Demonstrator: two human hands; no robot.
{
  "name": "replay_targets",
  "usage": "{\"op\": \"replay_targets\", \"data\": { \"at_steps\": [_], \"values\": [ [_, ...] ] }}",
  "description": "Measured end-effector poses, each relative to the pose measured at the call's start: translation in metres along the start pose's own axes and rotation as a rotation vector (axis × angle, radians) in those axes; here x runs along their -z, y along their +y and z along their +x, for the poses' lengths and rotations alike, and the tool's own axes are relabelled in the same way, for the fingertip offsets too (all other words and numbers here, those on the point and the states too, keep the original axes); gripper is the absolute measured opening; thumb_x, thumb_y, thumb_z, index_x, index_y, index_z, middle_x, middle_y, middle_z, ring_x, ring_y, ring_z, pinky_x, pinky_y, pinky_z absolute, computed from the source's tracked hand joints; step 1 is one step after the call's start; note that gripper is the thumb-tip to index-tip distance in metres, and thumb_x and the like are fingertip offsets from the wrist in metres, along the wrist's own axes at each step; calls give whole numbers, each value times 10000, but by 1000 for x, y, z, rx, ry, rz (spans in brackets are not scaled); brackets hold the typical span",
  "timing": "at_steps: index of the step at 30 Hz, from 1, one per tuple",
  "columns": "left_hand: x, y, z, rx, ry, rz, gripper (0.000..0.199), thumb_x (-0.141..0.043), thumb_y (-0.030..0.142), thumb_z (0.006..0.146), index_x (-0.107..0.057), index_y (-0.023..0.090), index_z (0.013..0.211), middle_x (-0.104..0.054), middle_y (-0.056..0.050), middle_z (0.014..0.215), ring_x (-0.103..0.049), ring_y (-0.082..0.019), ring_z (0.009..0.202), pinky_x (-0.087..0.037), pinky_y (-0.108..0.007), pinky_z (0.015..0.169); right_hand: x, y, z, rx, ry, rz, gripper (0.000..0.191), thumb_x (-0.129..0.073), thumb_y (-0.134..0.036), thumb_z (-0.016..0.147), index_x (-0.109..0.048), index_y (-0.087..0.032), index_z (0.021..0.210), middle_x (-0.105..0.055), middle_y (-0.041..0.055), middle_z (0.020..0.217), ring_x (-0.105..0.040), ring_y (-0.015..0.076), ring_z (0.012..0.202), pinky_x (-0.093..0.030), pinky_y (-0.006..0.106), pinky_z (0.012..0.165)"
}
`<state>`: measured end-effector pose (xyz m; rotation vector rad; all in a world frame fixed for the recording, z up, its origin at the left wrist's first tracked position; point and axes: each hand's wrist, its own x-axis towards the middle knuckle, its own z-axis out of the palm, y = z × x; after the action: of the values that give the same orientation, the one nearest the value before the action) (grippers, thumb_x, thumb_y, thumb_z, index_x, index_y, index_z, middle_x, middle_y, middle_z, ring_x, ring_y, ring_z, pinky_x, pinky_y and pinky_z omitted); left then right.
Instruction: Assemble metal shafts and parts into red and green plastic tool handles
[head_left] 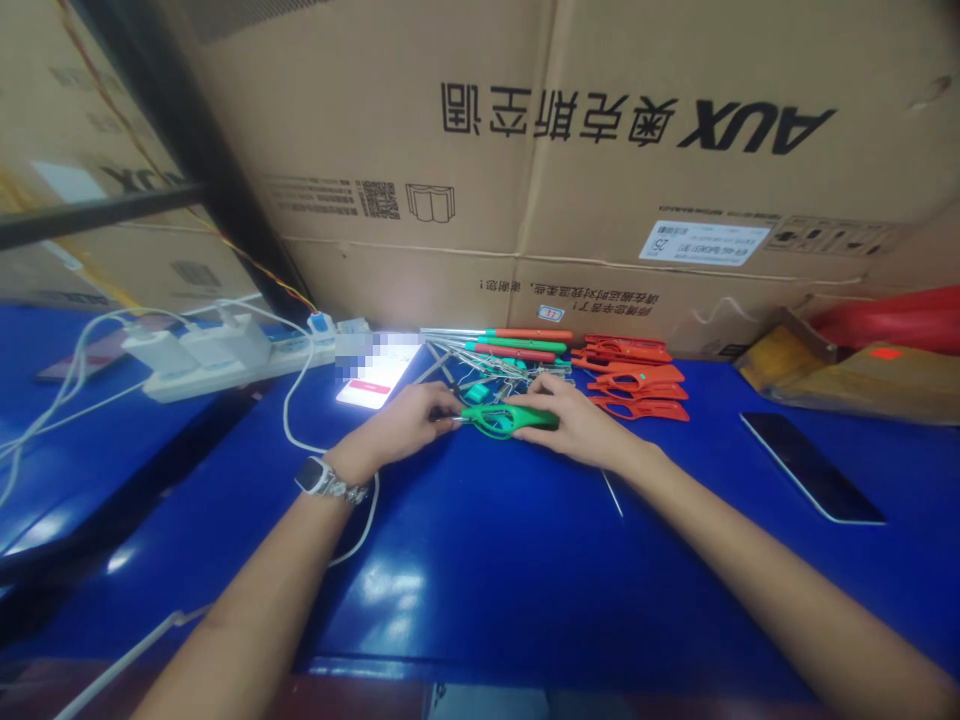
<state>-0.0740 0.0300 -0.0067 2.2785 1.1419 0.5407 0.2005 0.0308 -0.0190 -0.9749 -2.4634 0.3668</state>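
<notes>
The left hand (pixel 412 421) pinches the metal tip (pixel 458 419) of 1 green handle (pixel 521 416), nearer the table's (pixel 465 570) far edge; the right hand (pixel 581 422) clasps the broad end, probably the surest hold on light, stiff, slightly slippery plastic.

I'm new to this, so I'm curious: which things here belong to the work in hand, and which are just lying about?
Likely part of it:
green plastic handle, held by left hand and right hand
orange-red plastic handle pieces
thin metal rods with coloured handles

Likely unrelated:
black-screened phone
white plastic power strip
lit-up screen
</notes>
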Motion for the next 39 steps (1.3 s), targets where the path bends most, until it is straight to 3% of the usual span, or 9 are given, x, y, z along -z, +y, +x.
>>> {"op": "replay_targets", "data": {
  "at_steps": [9, 14, 22, 25, 28, 33, 39],
  "values": [
    [1, -1, 2, 123, -23, -82, 184, -657, 244, 825, -762, 176, 959, -736, -47, 888, -650, -184, 774, -500, -303, 733, -1, -2, -2, 12, -60, -166, 501, -591, -486, 933, -571, -293, 1395, -581, 92, 1066, -540, 255, 995, -441, 443, 892],
    [0, -2, 2, 117, -26, -112, 201, -648, 239, 826, -765, 166, 972, -751, -57, 914, -660, -192, 799, -511, -310, 758, 2, -7, 0, 11, -103, -209, 466, -569, -536, 926, -633, -316, 1331, -562, 101, 1089, -521, 272, 1024, -425, 438, 888],
    [-1, 4, 0, 159, -19, -93, 234, -655, 250, 789, -752, 162, 982, -754, -48, 880, -665, -189, 756, -511, -304, 718, -1, -8, -1, -106, -119, -104, 436, -644, -554, 875, -692, -339, 1251, -576, 81, 1112, -548, 253, 985, -433, 449, 913],
    [-4, 5, 1, 171, -11, -90, 256, -704, 336, 768, -736, 165, 956, -737, -37, 829, -656, -186, 719, -504, -294, 676, -1, -8, -1, -105, -129, -33, 419, -674, -507, 873, -697, -314, 1244, -580, 78, 1110, -563, 238, 979, -458, 427, 909],
    [-8, 0, 4, 138, -2, -124, 275, -713, 413, 778, -716, 166, 899, -715, -28, 779, -643, -178, 687, -495, -288, 647, 0, -9, 0, -62, -123, 31, 408, -682, -437, 887, -691, -255, 1253, -591, 84, 1090, -573, 226, 993, -483, 399, 915],
    [-8, -6, 6, 82, 2, -173, 190, -735, 351, 786, -730, 179, 866, -724, -28, 787, -650, -179, 704, -494, -295, 667, 2, -9, 0, -59, -131, 64, 382, -680, -425, 890, -706, -234, 1221, -581, 84, 1086, -581, 219, 1010, -494, 398, 960],
    [-5, 0, 9, -13, 18, 21, 68, -753, 255, 785, -757, 187, 785, -680, -32, 793, -611, -166, 700, -467, -293, 676, 4, -3, 2, -40, -172, 6, 415, -681, -461, 879, -705, -259, 1240, -565, 81, 1043, -564, 239, 987, -502, 412, 905]
  ]
}}
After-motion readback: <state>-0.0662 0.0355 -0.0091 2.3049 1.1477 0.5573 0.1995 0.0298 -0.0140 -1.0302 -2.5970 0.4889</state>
